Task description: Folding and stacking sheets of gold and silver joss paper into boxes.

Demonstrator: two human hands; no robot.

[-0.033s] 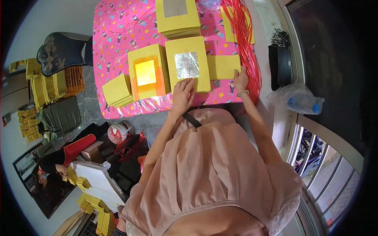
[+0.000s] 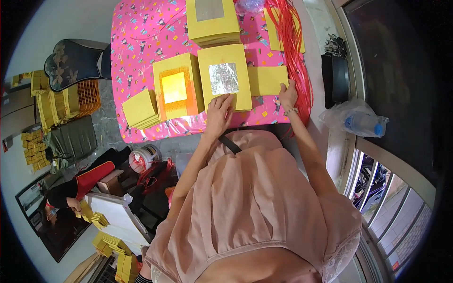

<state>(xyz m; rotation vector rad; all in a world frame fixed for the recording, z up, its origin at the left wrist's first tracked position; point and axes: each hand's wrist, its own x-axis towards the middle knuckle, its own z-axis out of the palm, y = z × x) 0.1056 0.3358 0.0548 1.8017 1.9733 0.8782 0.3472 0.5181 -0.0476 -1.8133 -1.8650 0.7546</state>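
A tall stack of yellow paper sheets (image 2: pixel 207 87) stands before me, its top sheet bearing a silver foil square (image 2: pixel 224 79). My left hand (image 2: pixel 219 112) lies on the stack's near edge, fingers stretched out and nothing gripped. To the stack's right a yellow paper piece (image 2: pixel 269 80) lies flat. My right hand (image 2: pixel 288 95) pinches that piece's right edge between thumb and fingers. Beside the left of the stack is another yellow stack (image 2: pixel 177 63), topped by an orange print with a gold square (image 2: pixel 174 87). Folded yellow papers (image 2: pixel 140 108) lie fanned at the far left.
The table has a pink patterned cover (image 2: pixel 137 56). Red ribbon strands (image 2: pixel 302 89) hang down its right side. A further yellow stack (image 2: pixel 213 29) stands behind. Bottles in a plastic bag (image 2: pixel 361 123) sit by the window. At lower left, a co-worker (image 2: pixel 94 181) handles yellow papers.
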